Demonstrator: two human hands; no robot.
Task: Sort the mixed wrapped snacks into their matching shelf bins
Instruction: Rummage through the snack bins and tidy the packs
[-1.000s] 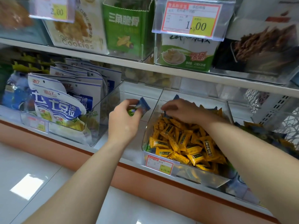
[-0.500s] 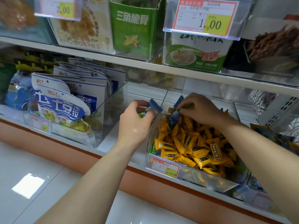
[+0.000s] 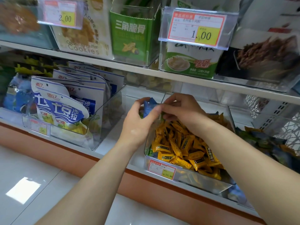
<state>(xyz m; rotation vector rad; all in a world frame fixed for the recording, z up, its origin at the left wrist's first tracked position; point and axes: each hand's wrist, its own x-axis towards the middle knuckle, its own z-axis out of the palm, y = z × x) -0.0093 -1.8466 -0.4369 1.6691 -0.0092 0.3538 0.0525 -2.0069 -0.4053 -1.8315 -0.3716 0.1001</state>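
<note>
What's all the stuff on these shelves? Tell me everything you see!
Small yellow wrapped snacks: many, yellow-orange, piled in the clear plastic bin, lower shelf.
Small blue wrapped snacks: a few, blue, held above that bin's left edge.
White-and-blue pouch bags: several, standing in the left bin.
Green carton: one, upper shelf, middle.
Cookies box: one, white and tan, left of the carton.
Red-and-yellow price tags: four, on bin fronts.
Left hand: one, grips the blue snacks.
Right hand: one, pinches them too.

left hand: bare | right hand: bare | forearms: bare to the frame edge
</note>
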